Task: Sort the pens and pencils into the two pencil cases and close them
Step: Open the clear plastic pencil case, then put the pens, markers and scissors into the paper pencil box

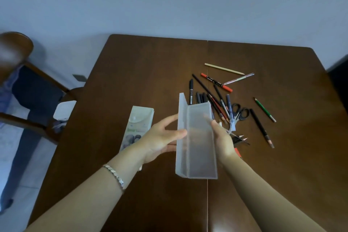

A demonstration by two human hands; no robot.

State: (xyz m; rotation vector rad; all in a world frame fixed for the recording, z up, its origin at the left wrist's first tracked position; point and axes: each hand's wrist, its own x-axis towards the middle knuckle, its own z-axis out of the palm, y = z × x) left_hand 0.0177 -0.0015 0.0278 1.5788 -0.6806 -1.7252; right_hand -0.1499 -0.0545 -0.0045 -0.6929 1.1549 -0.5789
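A frosted translucent pencil case [199,141] is held above the brown table [150,73], its lid hinged open along the left side. My left hand [162,141] grips its left edge at the lid and my right hand [222,139] holds its right side. A second, pale printed pencil case [137,124] with a snap flap lies shut on the table to the left. Behind the held case lies a loose pile of pens and pencils [212,98]. A red marker [216,82], a plain wooden pencil [224,68] and a green pencil [265,109] lie apart from it.
Black-handled scissors [240,113] lie among the pens on the right. A dark pencil [261,127] rests further right. A wooden chair [28,88] stands at the table's left, with a white container [64,109] beside the table edge. The wall is behind the table.
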